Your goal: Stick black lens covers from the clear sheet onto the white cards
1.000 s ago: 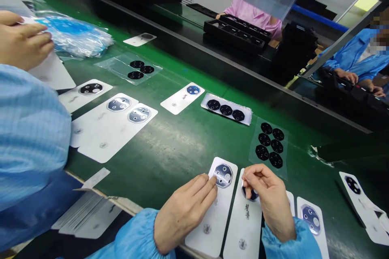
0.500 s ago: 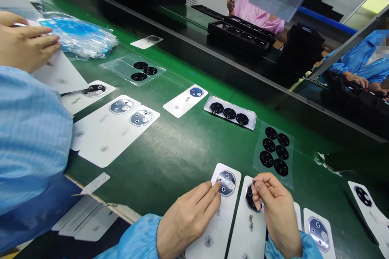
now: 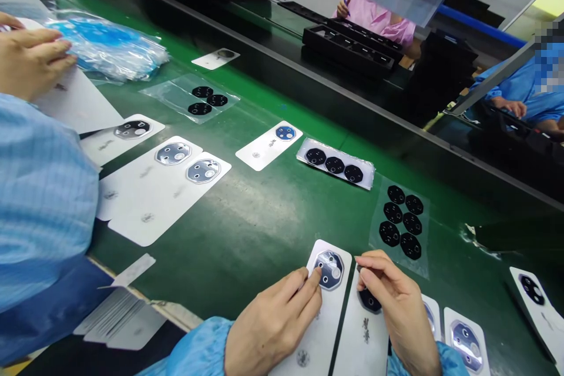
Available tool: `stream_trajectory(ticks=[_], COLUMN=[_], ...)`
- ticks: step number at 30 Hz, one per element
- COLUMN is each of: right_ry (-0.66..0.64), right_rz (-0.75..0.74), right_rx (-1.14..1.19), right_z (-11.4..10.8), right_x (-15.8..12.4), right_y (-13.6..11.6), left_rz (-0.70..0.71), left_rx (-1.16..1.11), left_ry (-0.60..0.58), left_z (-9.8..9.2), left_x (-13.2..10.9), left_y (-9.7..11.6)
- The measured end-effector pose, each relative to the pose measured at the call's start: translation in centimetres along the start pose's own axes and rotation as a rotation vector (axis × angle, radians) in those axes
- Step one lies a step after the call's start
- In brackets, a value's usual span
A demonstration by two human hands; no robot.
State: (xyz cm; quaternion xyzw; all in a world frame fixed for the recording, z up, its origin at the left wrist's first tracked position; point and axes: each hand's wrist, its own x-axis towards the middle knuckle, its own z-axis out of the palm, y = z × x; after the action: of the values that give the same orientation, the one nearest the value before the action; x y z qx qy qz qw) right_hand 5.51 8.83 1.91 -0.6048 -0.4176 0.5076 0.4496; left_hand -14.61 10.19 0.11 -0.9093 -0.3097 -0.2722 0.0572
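My left hand [image 3: 275,317] rests with its fingers stretched over a white card [image 3: 328,329], fingertips at the edge of its silver octagonal piece [image 3: 328,270]. That piece has several ringed holes. Thumb and index finger of my right hand [image 3: 399,305] are pinched at the upper edge of a black octagonal sticker [image 3: 369,301], over a second white card [image 3: 359,346] with dark writing. The fingers cover part of the sticker, so how far it touches the card cannot be seen. Right of that hand lie more white cards [image 3: 465,335] with silver octagons.
A clear sheet [image 3: 423,252] carries several black stickers; a white strip [image 3: 335,163] bears three. At left, a co-worker's hand [image 3: 35,64] holds white sheets [image 3: 79,106] above more cards [image 3: 167,194]. Bagged blue items [image 3: 110,47] lie behind. Other people sit across the dark rail [image 3: 308,88].
My right fingertips have shifted slightly left and up, and more of the black sticker shows below them. My left hand stays nearly still. The co-worker's hand has moved a little left.
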Motion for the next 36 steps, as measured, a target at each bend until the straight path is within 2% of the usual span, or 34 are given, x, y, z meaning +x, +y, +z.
stream_trajectory(ticks=[3,6,12,17,22,26,31,34,36], right_ry=[0.044,0.041,0.019,-0.049,-0.079,-0.076,0.067,0.031,0.008], right_rz=[0.071,0.068,-0.405,-0.568,-0.487,-0.388,-0.487,-0.558,-0.554], right_rx=[0.013,-0.135,-0.719,-0.930,-0.954,-0.855,-0.899,-0.983,-0.987], right_z=[0.3,1.0,3.4,4.4,4.7,4.3,4.1,4.6,4.8], right_x=[0.0,0.0,0.4,0.3,0.7,1.4,1.0,0.8,0.8], right_y=[0.1,-0.2,-1.1,-0.8,-0.7,-1.0,-0.9,-0.7,-0.8], left_rz=[0.004,0.016,0.024,0.021,0.023,0.022,0.037,0.042,0.038], left_rx=[0.002,0.009,0.018,0.026,0.018,0.015,0.007,0.019,0.018], left_ry=[-0.027,-0.036,-0.024,0.001,0.012,0.001,-0.028,-0.029,-0.021], left_z=[0.2,0.3,0.3,0.3,0.4,0.5,0.7,0.6,0.5], left_x=[0.0,0.0,0.2,0.1,0.0,0.1,-0.1,0.0,0.1], left_y=[0.0,0.1,0.2,0.2,0.2,0.1,0.1,0.1,0.1])
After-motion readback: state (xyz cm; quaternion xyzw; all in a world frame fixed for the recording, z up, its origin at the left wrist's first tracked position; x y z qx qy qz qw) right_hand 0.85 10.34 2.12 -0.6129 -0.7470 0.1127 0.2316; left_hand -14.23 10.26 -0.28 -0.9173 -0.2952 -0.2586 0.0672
